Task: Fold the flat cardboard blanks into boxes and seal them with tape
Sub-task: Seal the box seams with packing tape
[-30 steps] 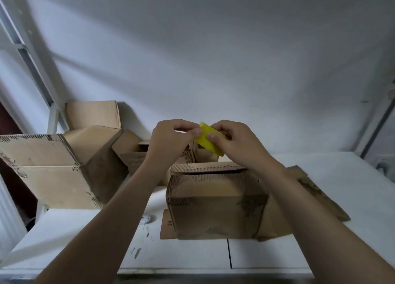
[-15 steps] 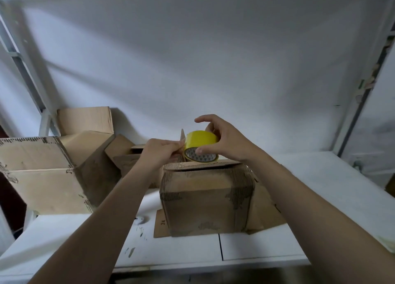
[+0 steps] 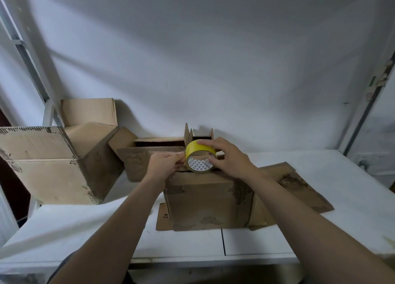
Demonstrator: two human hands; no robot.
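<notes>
there, right hand (image 3: 229,158) fingers around the yellow tape roll (image 3: 198,156) atop the box (image 3: 208,200), left hand (image 3: 165,166) fingers pinching its edge

Yellow tape roll (image 3: 197,150), brown box (image 3: 208,200), white table (image 3: 267,244).

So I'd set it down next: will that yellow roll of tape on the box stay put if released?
The yellow roll of tape stands on its curved edge atop the folded cardboard box, so it would probably roll. It looks stiff and light. Laid flat, it should stay.
</notes>
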